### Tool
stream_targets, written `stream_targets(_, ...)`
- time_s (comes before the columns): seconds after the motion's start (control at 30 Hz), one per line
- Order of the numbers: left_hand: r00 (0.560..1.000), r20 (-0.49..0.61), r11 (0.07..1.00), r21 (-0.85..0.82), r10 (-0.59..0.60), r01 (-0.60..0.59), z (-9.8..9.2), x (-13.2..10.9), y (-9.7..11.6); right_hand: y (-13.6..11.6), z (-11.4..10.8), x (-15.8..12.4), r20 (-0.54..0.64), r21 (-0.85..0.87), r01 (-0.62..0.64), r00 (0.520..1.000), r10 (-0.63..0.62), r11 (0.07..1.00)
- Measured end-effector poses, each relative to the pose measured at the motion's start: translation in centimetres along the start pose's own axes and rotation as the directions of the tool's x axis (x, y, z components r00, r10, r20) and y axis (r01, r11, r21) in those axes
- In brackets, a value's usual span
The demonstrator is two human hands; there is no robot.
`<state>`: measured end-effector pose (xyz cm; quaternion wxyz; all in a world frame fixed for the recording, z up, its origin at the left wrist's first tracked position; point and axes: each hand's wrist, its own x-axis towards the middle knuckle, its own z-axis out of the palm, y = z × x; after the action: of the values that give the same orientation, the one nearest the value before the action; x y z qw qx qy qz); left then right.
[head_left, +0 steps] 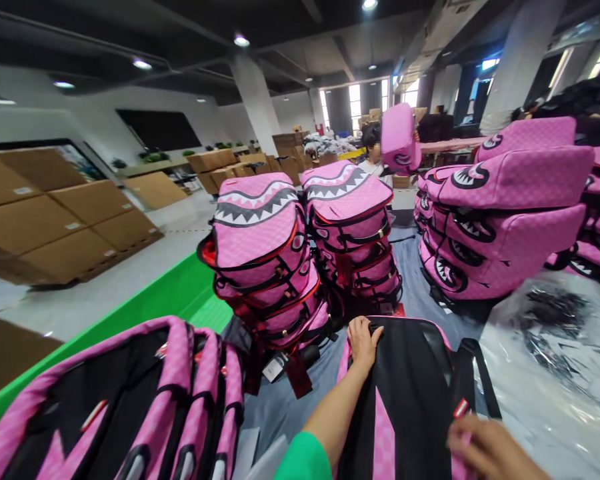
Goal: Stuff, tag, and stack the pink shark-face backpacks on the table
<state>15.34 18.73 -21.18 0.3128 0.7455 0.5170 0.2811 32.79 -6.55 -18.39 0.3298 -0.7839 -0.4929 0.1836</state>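
A pink backpack (410, 387) with a black back panel and black straps lies face down on the grey table in front of me. My left hand (363, 341) reaches forward and its fingers are closed over the backpack's top edge. My right hand (485, 448) sits at the bottom right, blurred, with fingers pinched on the backpack's right side beside a small red-and-white tag (461, 408).
Stacks of pink shark-mouth backpacks stand ahead (265, 267), (355, 233) and at right (500, 220). More backpacks lie at the lower left (130, 407). A green bin edge (145, 307) runs along the left. Clear plastic bags (555, 347) lie at right. A person (375, 153) holds up a backpack behind. Cardboard boxes (65, 227) stand at left.
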Motion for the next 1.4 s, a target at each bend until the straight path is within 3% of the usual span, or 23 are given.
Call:
stream_targets(0.07,0.998,0.007,0.997,0.044,0.057,-0.057,-0.1,0.2,0.4,1.2,-3.4,3.1,0.064,-0.099,-0.124,0.989,0.131,0.987)
stream_targets(0.1,0.995,0.021,0.994,0.058,0.095,-0.096,-0.3,0.3,0.8,1.7,-4.6,5.0,0.012,-0.210,-0.232,0.971,0.239,0.950)
stream_targets(0.13,0.989,0.045,0.987,0.066,0.142,-0.145,-0.4,0.3,1.5,1.9,-5.4,7.1,-0.035,-0.291,-0.326,0.943,0.330,0.900)
stream_targets(0.2,0.957,0.133,0.962,0.057,0.259,-0.268,-0.2,-0.1,3.0,1.9,-5.6,10.8,-0.082,-0.352,-0.395,0.916,0.393,0.849)
stream_targets(0.27,0.886,0.266,0.918,0.007,0.381,-0.397,0.8,-0.9,4.7,1.1,-4.8,13.1,-0.059,-0.359,-0.362,0.929,0.366,0.861)
stream_targets(0.33,0.794,0.391,0.874,-0.065,0.466,-0.481,2.6,-1.7,6.1,-0.2,-3.9,13.7,-0.036,-0.361,-0.292,0.953,0.300,0.886)
stream_targets(0.43,0.679,0.512,0.835,-0.159,0.527,-0.528,5.9,-2.5,7.6,-2.2,-3.8,12.3,-0.029,-0.346,-0.176,0.984,0.177,0.922)
stream_targets(0.5,0.642,0.541,0.824,-0.195,0.543,-0.532,7.8,-3.0,8.1,-3.0,-4.2,10.8,-0.035,-0.354,-0.130,0.991,0.126,0.926)
stream_targets(0.6,0.643,0.537,0.825,-0.210,0.546,-0.526,9.6,-4.0,8.2,-3.2,-4.1,9.1,-0.032,-0.360,-0.126,0.992,0.123,0.924)
stream_targets(0.73,0.645,0.530,0.821,-0.201,0.550,-0.535,10.1,-5.0,6.8,-3.2,-2.2,7.1,-0.048,-0.279,-0.052,0.998,0.040,0.959)
stream_targets(0.87,0.626,0.530,0.802,-0.206,0.573,-0.560,10.2,-4.4,6.1,-4.8,-0.9,4.0,-0.109,-0.193,0.079,0.989,-0.101,0.978)
stream_targets(1.0,0.622,0.535,0.803,-0.207,0.571,-0.559,10.5,-3.1,6.7,-6.4,-1.8,0.8,-0.141,-0.138,0.093,0.984,-0.112,0.986)
stream_targets(1.13,0.616,0.574,0.823,-0.202,0.539,-0.532,9.5,-2.7,7.5,-6.4,-4.1,-1.3,-0.113,-0.088,0.073,0.990,-0.083,0.993)
stream_targets(1.2,0.629,0.574,0.835,-0.198,0.524,-0.514,8.0,-3.3,8.3,-5.9,-5.5,-1.5,-0.125,-0.056,0.025,0.992,-0.032,0.998)
stream_targets(1.27,0.638,0.497,0.798,-0.229,0.588,-0.557,6.0,-4.2,9.7,-5.6,-6.9,-1.2,-0.123,-0.013,-0.004,0.992,0.002,1.000)
stream_targets(1.3,0.605,0.446,0.742,-0.258,0.660,-0.619,4.9,-4.6,10.6,-5.7,-7.5,-0.9,-0.112,0.005,0.004,0.994,-0.004,1.000)
stream_targets(1.37,0.460,0.390,0.585,-0.312,0.798,-0.749,3.0,-5.1,12.4,-6.3,-8.4,0.0,-0.091,0.029,0.072,0.993,-0.069,0.997)
stream_targets(1.4,0.403,0.412,0.546,-0.328,0.817,-0.771,2.2,-5.2,13.1,-6.8,-8.8,0.6,-0.089,0.034,0.113,0.990,-0.110,0.993)
